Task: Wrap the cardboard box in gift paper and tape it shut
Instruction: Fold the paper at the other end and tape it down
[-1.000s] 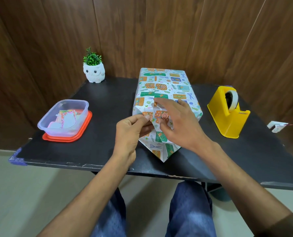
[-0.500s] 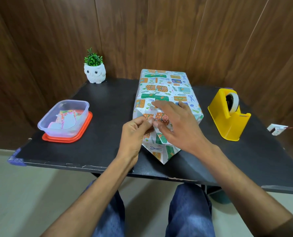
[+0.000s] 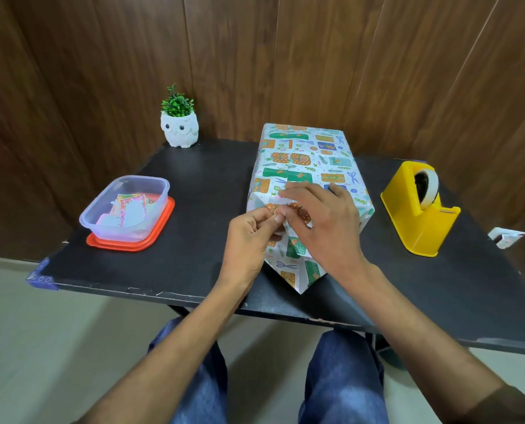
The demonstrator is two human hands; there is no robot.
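Fingers (image 3: 268, 216) of left hand (image 3: 249, 237) pinch gift paper (image 3: 297, 270); right hand's (image 3: 328, 228) straight fingers (image 3: 301, 191) press box (image 3: 304, 154).

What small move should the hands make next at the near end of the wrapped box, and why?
Probably the left hand should release its pinch and lift the pointed gift-paper flap up against the near end of the wrapped box: that flap lies flat on the black table, while the right hand presses the upper fold down.

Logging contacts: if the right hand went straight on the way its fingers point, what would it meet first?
The right hand rests on the wrapped box; pointing far-left, it would slide across its top, then perhaps reach the owl planter; depth unclear.
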